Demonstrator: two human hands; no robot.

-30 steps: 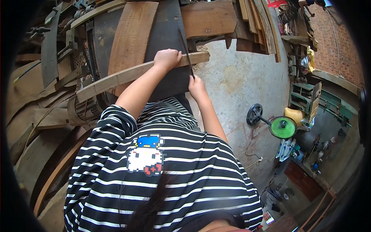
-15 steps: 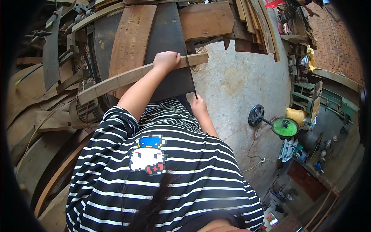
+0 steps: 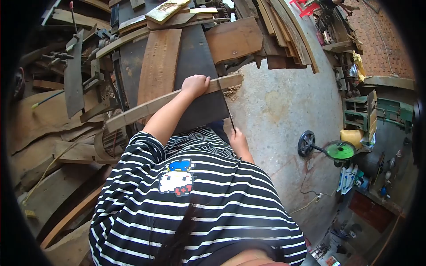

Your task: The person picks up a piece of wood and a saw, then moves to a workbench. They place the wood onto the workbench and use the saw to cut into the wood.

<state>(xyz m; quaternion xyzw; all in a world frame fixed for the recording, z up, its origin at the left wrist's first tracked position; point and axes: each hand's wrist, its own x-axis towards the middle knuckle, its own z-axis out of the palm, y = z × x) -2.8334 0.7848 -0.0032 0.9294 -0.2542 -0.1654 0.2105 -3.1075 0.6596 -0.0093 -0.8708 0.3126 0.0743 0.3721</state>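
My left hand [image 3: 195, 86] is closed around a long, narrow wooden bar [image 3: 144, 107] that lies slantwise across a dark flat surface [image 3: 197, 111]. The bar's right end juts out past the surface's edge. Lower and to the right, my right hand [image 3: 239, 141] is closed on the near end of a thin dark saw blade [image 3: 226, 104]. That blade crosses the bar just right of my left hand. A wide brown board [image 3: 159, 62] lies under the bar on the dark surface.
Another brown board [image 3: 235, 40] and stacked planks [image 3: 284, 35] are at the top. Scrap wood [image 3: 40, 128] fills the left. On the concrete floor [image 3: 275, 97] at the right stands a fan with a green centre [image 3: 340, 150]. Green machinery [image 3: 386, 113] is beyond.
The whole view has shifted, with the bench and hands now slightly lower and to the right. My right hand has moved slightly down and away from the bar with the saw end.
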